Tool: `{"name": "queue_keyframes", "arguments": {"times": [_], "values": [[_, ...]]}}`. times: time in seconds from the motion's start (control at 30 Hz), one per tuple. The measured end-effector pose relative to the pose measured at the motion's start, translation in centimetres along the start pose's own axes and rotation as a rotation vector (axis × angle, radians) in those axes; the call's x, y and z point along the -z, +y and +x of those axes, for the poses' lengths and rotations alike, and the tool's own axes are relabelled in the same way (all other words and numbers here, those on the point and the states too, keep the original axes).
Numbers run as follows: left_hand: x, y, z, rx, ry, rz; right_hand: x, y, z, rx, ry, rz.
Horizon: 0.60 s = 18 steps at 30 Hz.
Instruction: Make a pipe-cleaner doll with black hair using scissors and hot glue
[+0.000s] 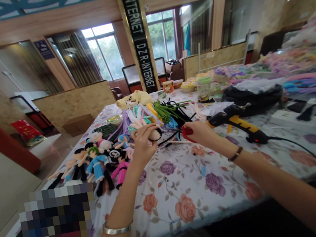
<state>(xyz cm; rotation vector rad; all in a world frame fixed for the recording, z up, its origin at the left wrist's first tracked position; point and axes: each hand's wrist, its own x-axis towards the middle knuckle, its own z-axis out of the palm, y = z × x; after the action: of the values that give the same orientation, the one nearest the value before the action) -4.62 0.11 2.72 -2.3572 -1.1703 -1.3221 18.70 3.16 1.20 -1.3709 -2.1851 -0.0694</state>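
My left hand (146,140) is closed round a small pale, round doll head (154,135) with a fuzzy black edge. My right hand (198,132) grips red-handled scissors (187,133), whose dark blades point left toward the doll head. Thin black strips, like pipe cleaners (167,139), stretch between the two hands; where they end is hard to make out. Left of my left hand lie several finished fuzzy dolls, among them one in blue with green hair (96,163) and one in pink (121,171).
A yellow and black glue gun (242,124) rests right of my right hand, its cord trailing toward the front edge. Bundles of coloured pipe cleaners (165,111) lie behind my hands. Farther right are a black plastic bag (251,96) and a pastel heap (290,62) on the flowered tablecloth (187,182).
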Motion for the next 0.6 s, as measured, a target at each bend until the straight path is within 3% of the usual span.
{"name": "queue_keyframes", "arguments": {"times": [0.13, 0.3, 0.6], "values": [[-0.6, 0.4, 0.1, 0.150, 0.094, -0.334, -0.1, -0.2, 0.2, -0.148, 0.080, 0.379], [-2.0, 1.0, 0.0, 0.251, 0.047, -0.658, 0.2, -1.9, 0.1, -0.275, -0.025, 1.099], [-3.8, 2.4, -0.7, 0.307, -0.001, -0.854, 1.3, -4.0, -0.6, -0.347, -0.016, 1.181]]}}
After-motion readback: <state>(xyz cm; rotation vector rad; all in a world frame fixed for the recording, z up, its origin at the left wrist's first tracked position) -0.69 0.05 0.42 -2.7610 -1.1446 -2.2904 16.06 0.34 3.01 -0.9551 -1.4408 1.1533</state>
